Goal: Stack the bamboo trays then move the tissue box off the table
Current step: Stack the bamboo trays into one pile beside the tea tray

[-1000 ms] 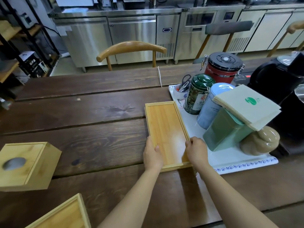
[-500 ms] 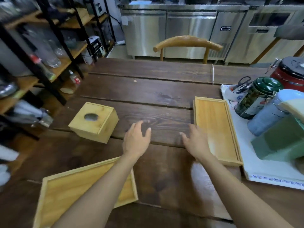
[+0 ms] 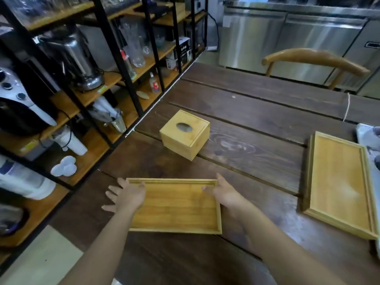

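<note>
A bamboo tray [image 3: 176,208] lies flat on the dark wooden table [image 3: 257,112] right in front of me. My left hand [image 3: 125,196] is at its left end, fingers spread and thumb on the far rim. At the tray's right end rests my right hand [image 3: 224,194], fingers extended along the edge and thumb inside the rim. Neither hand has closed around the tray. A second, longer bamboo tray [image 3: 339,182] lies to the right, apart from both hands. The square bamboo tissue box [image 3: 185,134] with an oval hole on top stands beyond the near tray.
A black-framed shelf rack [image 3: 82,99] with appliances, glasses and cups runs close along the table's left edge. A wooden chair [image 3: 314,60] stands at the far side, steel cabinets behind it. A white mat [image 3: 368,132] shows at the right edge.
My view has swung left. Both hands left the long tray on the right, crossed the table and now rest on the ends of the near tray.
</note>
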The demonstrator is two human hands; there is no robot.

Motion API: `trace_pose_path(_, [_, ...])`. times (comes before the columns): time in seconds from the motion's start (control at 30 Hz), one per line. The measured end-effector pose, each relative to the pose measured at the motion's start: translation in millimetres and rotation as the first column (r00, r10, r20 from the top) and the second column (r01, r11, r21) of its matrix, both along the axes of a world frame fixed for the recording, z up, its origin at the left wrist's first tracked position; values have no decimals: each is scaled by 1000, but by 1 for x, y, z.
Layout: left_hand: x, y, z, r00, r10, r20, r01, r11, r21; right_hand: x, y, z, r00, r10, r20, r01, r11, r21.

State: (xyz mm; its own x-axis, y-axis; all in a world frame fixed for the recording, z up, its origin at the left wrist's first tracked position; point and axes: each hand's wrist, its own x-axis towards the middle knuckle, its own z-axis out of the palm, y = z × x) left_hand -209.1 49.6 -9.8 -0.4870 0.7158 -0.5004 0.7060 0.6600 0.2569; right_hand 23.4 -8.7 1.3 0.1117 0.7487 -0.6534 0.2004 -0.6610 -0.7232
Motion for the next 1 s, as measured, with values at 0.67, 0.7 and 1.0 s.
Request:
trace_pose_path(0.67, [13, -4, 61, 953, -277, 127, 181, 849, 496, 41, -2, 7, 970, -244, -14, 240, 942, 233])
trace_pose_path(0.7, [18, -1, 70, 938, -333, 96, 230, 805, 547, 43, -4, 13, 984, -159, 75, 131, 948, 289])
trace_pose_path(1.0, [105, 25, 142, 807, -589, 43, 292, 460, 839, 91, -23, 44, 933, -350, 83, 236, 769, 595])
